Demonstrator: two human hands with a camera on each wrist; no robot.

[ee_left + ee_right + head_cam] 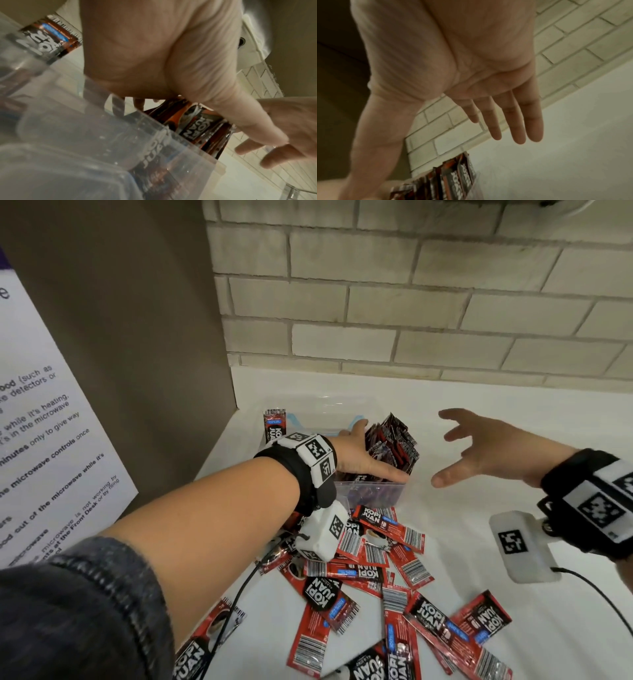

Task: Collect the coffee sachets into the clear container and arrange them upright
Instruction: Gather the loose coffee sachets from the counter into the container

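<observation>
The left hand [356,453] presses the standing red-and-black coffee sachets [394,443] inside the clear plastic container [370,494]; the right hand [493,450] hovers, fingers spread. Released carelessly, the stack could topple.

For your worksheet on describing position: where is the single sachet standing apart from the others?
In the head view, the lone sachet stands upright at the far left of the clear container, just beyond the left hand and near the brown side wall.

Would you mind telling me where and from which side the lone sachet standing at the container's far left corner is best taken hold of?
I would pinch the lone sachet by its top edge, coming straight down from above. It stands upright, its lower part behind the left hand and by the clear container, so only the top strip is free. The open right hand seems the freer one.
</observation>
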